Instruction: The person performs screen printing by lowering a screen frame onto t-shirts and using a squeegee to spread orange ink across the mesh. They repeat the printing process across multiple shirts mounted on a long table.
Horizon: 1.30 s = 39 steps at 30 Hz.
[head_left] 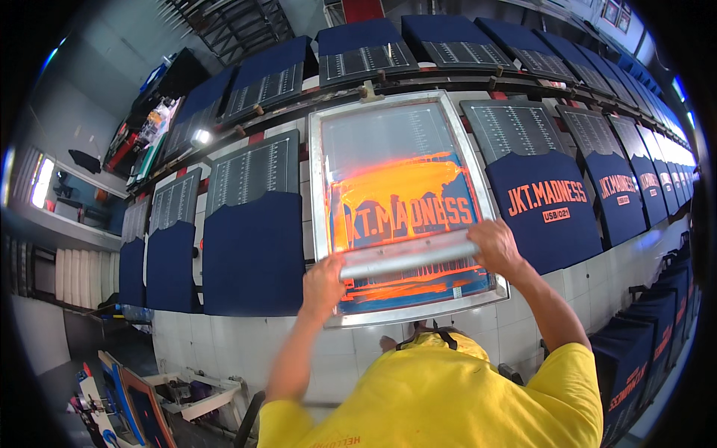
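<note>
Both hands clamped on the squeegee (408, 257), left hand (323, 287) shut round its near-left end, right hand (494, 246) shut round its right end, blade low across the frame (317, 216) over orange ink (399, 187), near the person. Likely risks: uneven pressure from either grip, giving a patchy or smeared print; the frame shifting on the dark blue shirt beneath. Also possible: ink dragged past the bottom rail onto the desk (358, 347), or onto the blank shirt (254, 254) just left.

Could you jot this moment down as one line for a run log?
left hand and right hand: gripping squeegee | on: screen frame, orange ink | left: blank navy shirts | right: printed shirt
</note>
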Each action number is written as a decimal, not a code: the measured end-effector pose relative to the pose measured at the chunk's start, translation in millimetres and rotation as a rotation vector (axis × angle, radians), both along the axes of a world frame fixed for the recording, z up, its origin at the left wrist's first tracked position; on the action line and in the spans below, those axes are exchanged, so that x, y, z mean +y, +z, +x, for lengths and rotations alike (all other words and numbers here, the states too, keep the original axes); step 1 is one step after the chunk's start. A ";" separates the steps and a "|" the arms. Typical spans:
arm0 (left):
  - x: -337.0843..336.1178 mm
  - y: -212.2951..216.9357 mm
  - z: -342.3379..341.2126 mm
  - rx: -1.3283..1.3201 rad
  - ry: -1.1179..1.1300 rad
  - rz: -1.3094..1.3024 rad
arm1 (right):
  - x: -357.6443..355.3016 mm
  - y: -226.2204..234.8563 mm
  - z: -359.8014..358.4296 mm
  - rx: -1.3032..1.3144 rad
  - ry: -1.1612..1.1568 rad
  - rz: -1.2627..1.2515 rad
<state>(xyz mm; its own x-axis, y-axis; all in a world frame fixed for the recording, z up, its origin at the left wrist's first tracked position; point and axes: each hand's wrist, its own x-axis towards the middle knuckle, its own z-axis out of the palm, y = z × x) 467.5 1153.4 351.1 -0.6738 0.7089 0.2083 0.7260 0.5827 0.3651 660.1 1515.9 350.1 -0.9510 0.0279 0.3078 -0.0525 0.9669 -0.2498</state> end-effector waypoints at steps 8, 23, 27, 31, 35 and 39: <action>-42.6 -24.4 71.5 0.012 0.006 0.110 | -59.3 1.5 66.2 -0.029 -0.034 -0.022; 27.5 -40.6 -96.0 0.043 -0.147 0.159 | -0.6 -19.9 -58.5 -0.033 -0.062 0.142; 56.1 -34.3 -143.3 0.022 -0.127 0.109 | 24.9 -15.2 -103.3 -0.060 -0.091 0.149; 69.2 -31.1 -152.2 0.076 -0.133 0.138 | 41.7 -18.0 -121.7 -0.024 -0.114 0.109; 64.2 -25.4 -144.2 0.074 -0.079 0.107 | 44.0 -14.0 -128.0 -0.059 -0.139 0.124; 48.4 -13.6 -111.9 0.059 -0.051 0.010 | 31.7 -6.5 -91.5 -0.033 -0.133 0.055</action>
<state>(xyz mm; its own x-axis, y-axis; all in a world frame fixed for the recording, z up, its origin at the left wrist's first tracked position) 355.6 1201.8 337.5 -0.6232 0.7396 0.2543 0.7752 0.5409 0.3265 568.5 1547.6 343.7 -0.9496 0.1387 0.2813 0.0847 0.9770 -0.1956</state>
